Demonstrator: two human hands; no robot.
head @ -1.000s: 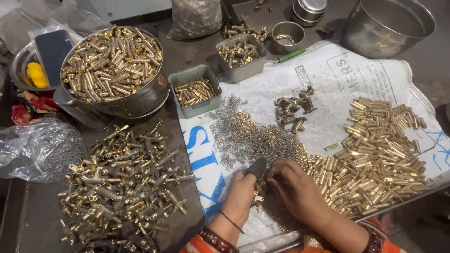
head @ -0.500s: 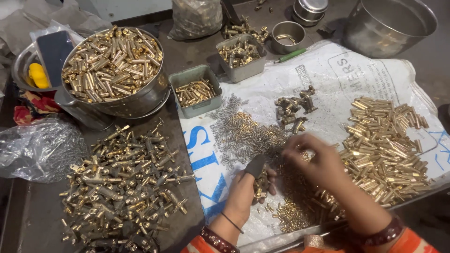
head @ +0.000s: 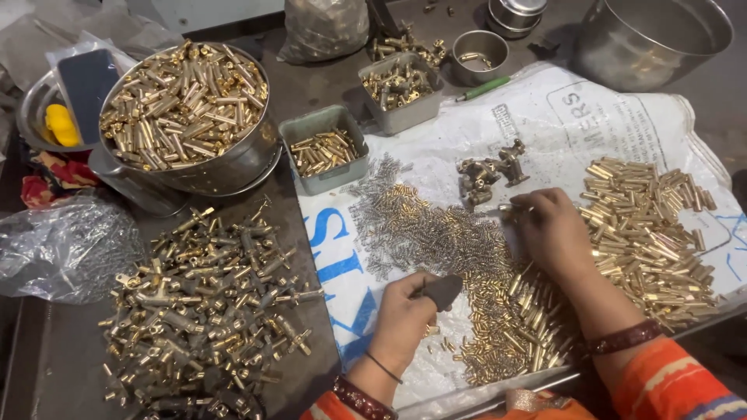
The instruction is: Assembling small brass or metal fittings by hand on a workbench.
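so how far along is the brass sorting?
Done: a steel bowl heaped with brass tubes, two small trays part filled. In hand: the left hand pinches a dark piece; the right hand reaches among small parts. Left: loose piles on the white sheet and fittings on the table.

Orange sleeves, dark beaded bangles

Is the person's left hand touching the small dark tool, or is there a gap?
Touching. The head view shows the left hand closed around the small dark tool, whose flat end sticks out past the fingers.
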